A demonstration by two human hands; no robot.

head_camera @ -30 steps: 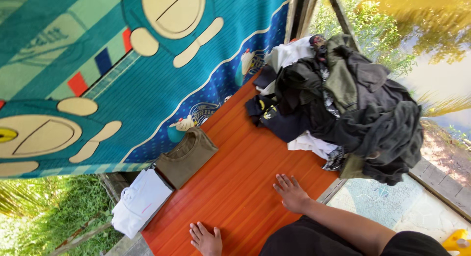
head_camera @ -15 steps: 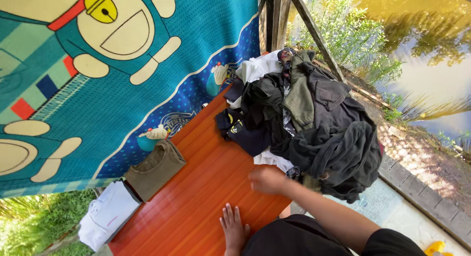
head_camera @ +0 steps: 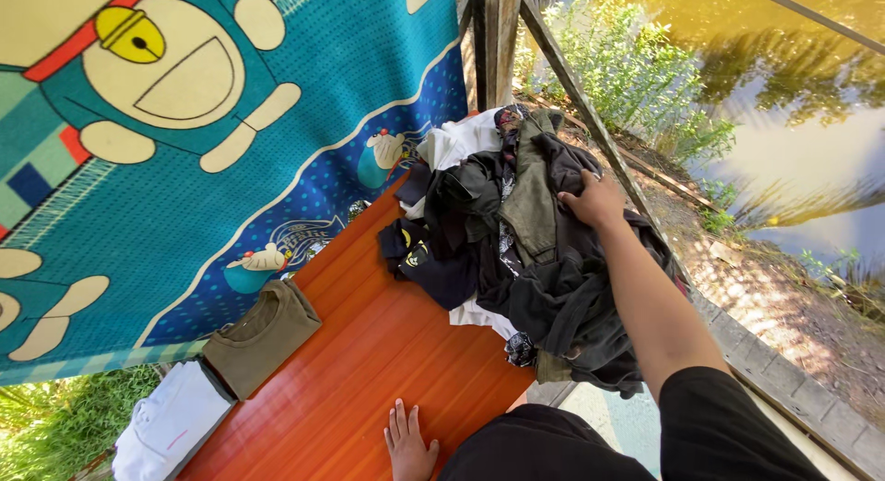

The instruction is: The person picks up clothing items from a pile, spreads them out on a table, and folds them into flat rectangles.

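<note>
Right hand (head_camera: 595, 201) reaches forward, arm outstretched; left hand (head_camera: 407, 442) rests flat.

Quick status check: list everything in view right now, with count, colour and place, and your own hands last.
pile of clothes: one heap, mostly black and dark grey with olive and white pieces, far end of the table
folded olive shirt: one, olive green, table's near left edge
folded white garment: one, white, beside the olive shirt at the table corner
table: one, glossy orange-red
cartoon blanket: one, teal and blue with cream figures, hanging along the table's left side
wooden posts: brown, behind the pile
pond: yellowish water, upper right
left hand: flat on the table, holding nothing
right hand: reaching onto the top of the pile, on dark cloth
</note>
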